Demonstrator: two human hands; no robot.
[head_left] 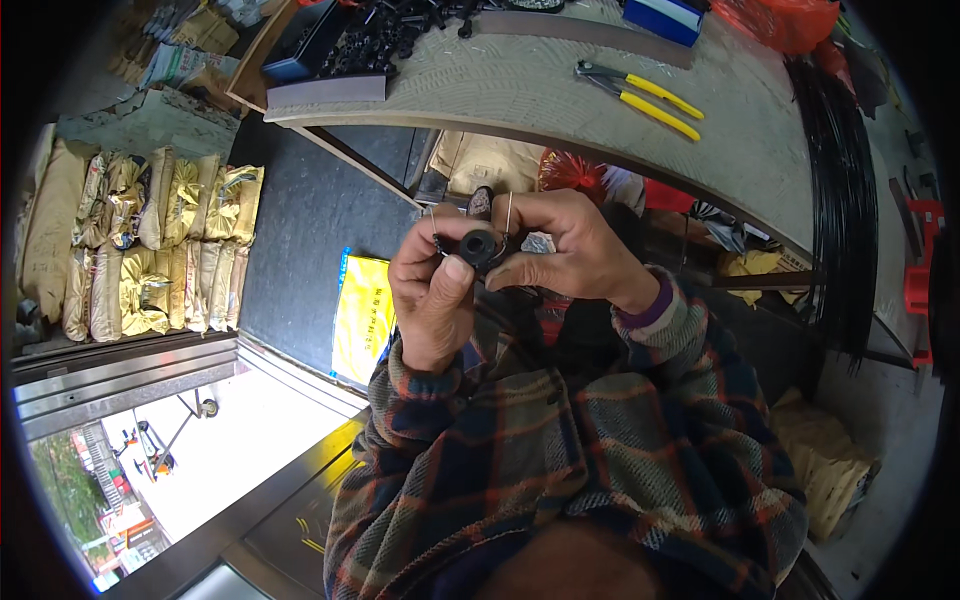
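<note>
In front of my chest, both hands hold a small black round part with a hole (478, 246), its open end facing up. My left hand (433, 290) grips it from the left, with thumb and fingers closed. My right hand (570, 250) pinches it from the other side between thumb and fingers. A thin silver wire or pin (508, 213) stands up beside the part near my right fingers. Just beyond, a dark stubby piece (481, 202) shows between the hands; whether it joins the round part I cannot tell. The fingers cover the part's sides.
Beyond my hands stands a workbench (540, 80) bearing yellow-handled pincers (655, 103), a heap of black parts (385, 40) and a blue box (665, 18). Long black strips (835, 200) hang over its right end. Stacked sacks (150, 245) and a yellow bag (364, 315) lie left.
</note>
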